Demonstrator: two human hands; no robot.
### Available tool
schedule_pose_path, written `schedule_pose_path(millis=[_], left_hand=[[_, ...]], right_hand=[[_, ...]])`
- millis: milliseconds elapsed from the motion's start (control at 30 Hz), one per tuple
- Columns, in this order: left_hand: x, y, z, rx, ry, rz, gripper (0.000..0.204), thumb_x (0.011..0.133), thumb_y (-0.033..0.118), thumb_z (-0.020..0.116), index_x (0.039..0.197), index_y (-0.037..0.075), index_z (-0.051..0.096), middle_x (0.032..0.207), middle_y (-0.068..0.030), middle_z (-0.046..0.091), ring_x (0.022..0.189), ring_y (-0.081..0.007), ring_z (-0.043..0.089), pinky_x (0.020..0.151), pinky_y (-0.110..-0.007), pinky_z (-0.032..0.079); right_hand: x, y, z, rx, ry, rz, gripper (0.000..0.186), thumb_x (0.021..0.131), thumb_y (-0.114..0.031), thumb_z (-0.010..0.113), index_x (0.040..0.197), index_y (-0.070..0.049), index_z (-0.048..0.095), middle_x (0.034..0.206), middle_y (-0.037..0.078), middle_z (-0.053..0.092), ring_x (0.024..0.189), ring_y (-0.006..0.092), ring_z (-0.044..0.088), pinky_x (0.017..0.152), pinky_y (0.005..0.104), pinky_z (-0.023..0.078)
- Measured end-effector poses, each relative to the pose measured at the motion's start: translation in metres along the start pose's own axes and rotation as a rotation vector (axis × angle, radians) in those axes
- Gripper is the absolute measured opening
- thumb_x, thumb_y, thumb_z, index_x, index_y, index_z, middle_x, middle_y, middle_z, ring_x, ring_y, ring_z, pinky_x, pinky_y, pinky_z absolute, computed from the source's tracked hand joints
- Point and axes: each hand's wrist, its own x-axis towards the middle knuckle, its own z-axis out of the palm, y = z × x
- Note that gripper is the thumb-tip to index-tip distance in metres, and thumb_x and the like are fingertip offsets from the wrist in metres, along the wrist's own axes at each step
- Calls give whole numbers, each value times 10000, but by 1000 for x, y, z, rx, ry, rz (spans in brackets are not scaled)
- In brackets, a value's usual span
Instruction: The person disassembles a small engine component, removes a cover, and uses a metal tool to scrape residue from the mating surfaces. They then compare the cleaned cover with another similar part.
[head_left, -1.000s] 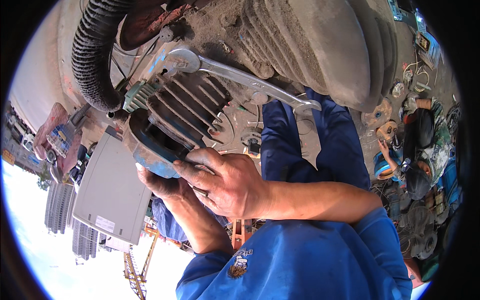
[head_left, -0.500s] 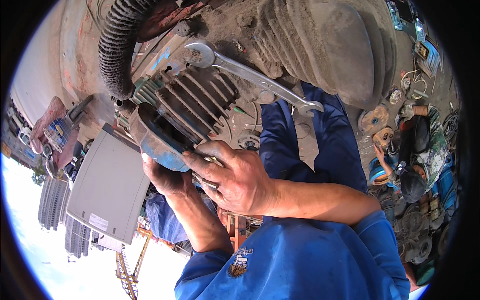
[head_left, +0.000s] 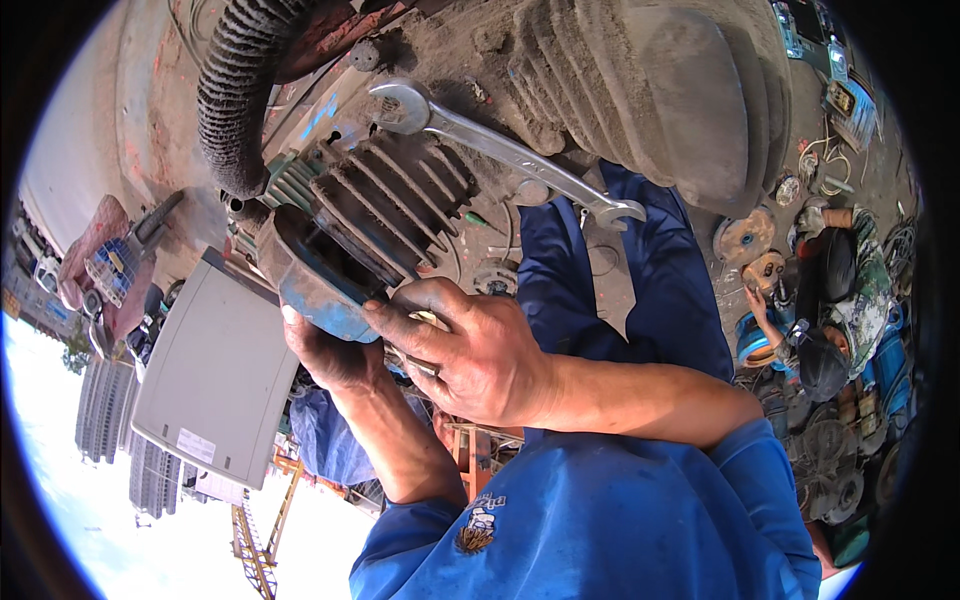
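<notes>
My left hand (head_left: 335, 355) is closed around the underside of a worn, blue-painted metal housing (head_left: 325, 300) with a dark opening. Beside it my right hand (head_left: 475, 355) has curled fingers on a small metal piece (head_left: 423, 366), mostly hidden, with a fingertip touching the housing's rim. Dusty cooling fins (head_left: 385, 200) adjoin the housing, with pale green fins (head_left: 292, 180) behind. A large open-ended spanner (head_left: 510, 160) lies across the grimy machinery above my hands.
A thick ribbed hose (head_left: 235, 100) arches at upper left; a dusty finned casing (head_left: 690, 110) fills the upper right. A grey panel (head_left: 205, 370) stands left. Another person (head_left: 840, 290) works among scattered metal parts (head_left: 745, 235) at right, below the machine.
The view has shifted slightly since a second ago, so the machinery appears further right. My hands keep their grip at the housing, with little difference over the last half second.
</notes>
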Motion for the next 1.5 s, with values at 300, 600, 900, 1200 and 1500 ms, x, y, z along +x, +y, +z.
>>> schedule_pose_path(millis=[300, 600, 900, 1200, 1500], left_hand=[[3, 0, 1, 10, 1, 51, 746, 853, 349, 709, 1426, -27, 416, 1318, -185, 591, 1150, -320, 637, 972, -436, 553], [6, -2, 15, 35, -1, 69, 772, 839, 356, 715, 1438, -21, 407, 1334, -186, 581, 1179, -313, 621, 996, -455, 536], [6, -4, 17, 191, 37, 94, 1016, 749, 431, 801, 1502, -25, 295, 1415, -175, 475, 1289, -292, 504, 1070, -427, 436], [2, 16, 9, -136, -110, 47, 981, 879, 580, 660, 1527, -40, 263, 1488, -181, 434, 1360, -308, 449, 1143, -445, 343], [-24, -28, -52, 531, 209, 565, 222, 838, -46, 634, 1045, 19, 678, 980, -127, 600, 897, -271, 606, 798, -370, 510]], right_hand=[[-14, 12, -4, -9, 93, -13, 460, 768, -98, 727, 1218, -89, 635, 1017, 109, 627, 682, 281, 670, 581, 371, 570], [-15, 13, -8, -27, 37, 20, 450, 750, -8, 731, 1186, -51, 631, 1012, 119, 646, 738, 258, 687, 563, 342, 559], [11, -9, -4, -236, 67, -13, 503, 773, -237, 804, 1204, -71, 605, 936, 105, 588, 574, 272, 638, 506, 381, 531], [41, -48, 13, -669, 0, -21, 417, 744, -260, 841, 975, -22, 588, 641, 112, 649, 564, 311, 658, 504, 394, 510], [37, -66, 38, -756, -59, 139, 279, 870, -163, 763, 1006, 29, 613, 807, 170, 708, 716, 283, 698, 674, 352, 536]])
